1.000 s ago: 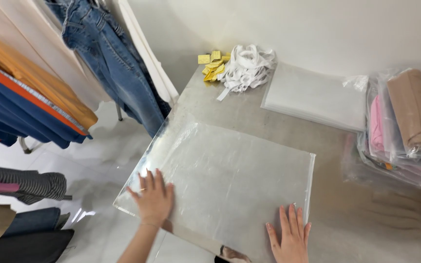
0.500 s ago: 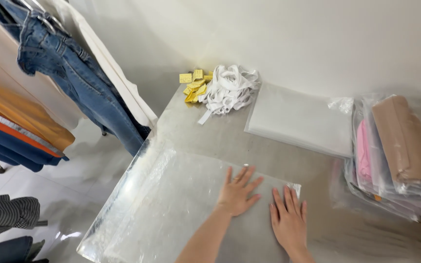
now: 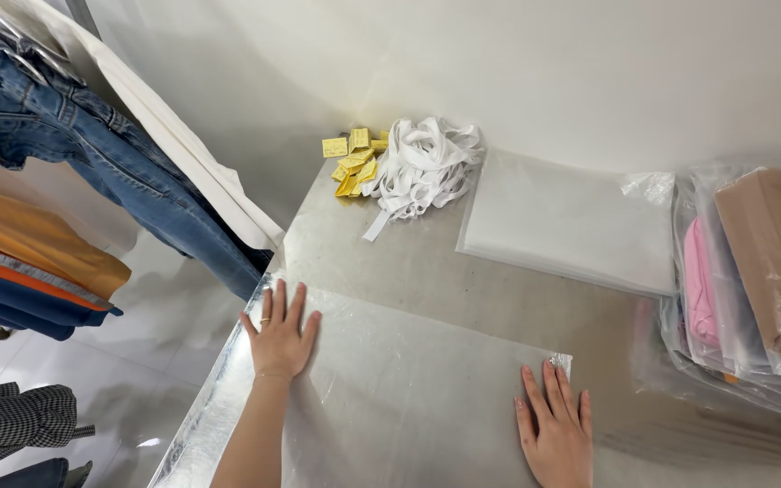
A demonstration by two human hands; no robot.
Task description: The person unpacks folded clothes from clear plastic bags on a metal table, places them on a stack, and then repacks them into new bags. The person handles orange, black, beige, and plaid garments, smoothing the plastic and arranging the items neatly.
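A large clear plastic bag (image 3: 409,398) lies flat on the grey metal table (image 3: 427,262). My left hand (image 3: 280,333) rests palm down, fingers spread, on the bag's far left corner near the table's left edge. My right hand (image 3: 555,432) presses flat on the bag's far right corner. Neither hand grips anything. The bag's near part runs out of view at the bottom.
A stack of clear flat bags (image 3: 571,221) lies at the back. White ribbon tangle (image 3: 422,163) and yellow tags (image 3: 354,161) sit at the far corner. Bagged folded garments (image 3: 752,271) pile at the right. Jeans (image 3: 110,163) and other clothes hang left of the table.
My left hand has slid left across the bag from beside my right hand to the far left corner. My right hand stays near the right corner. The view has tilted up.
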